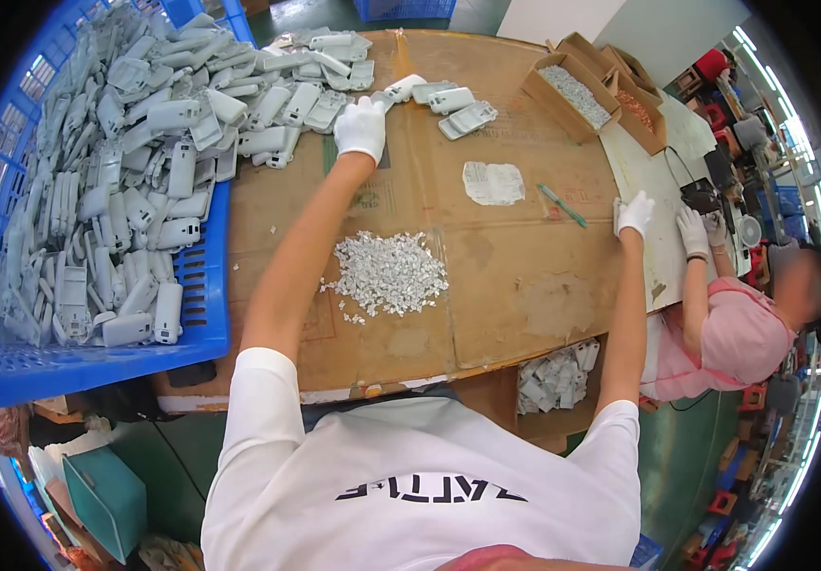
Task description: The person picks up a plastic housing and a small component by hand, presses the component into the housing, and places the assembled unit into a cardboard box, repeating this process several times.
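My left hand, in a white glove, reaches to the far side of the cardboard-covered table. Its fingers close on the near end of a whitish plastic casing, beside a heap of similar casings. Several more casings lie just to the right. At the table's right edge is my right hand, also gloved, with its fingers curled; a small pale edge shows at its left side, too little to name. Between my forearms lies a pile of small silvery-white pieces.
A blue crate overflowing with casings stands at left. A paper and green pen lie on the table. Cardboard boxes of small parts stand far right. A co-worker's gloved hands are close by my right hand.
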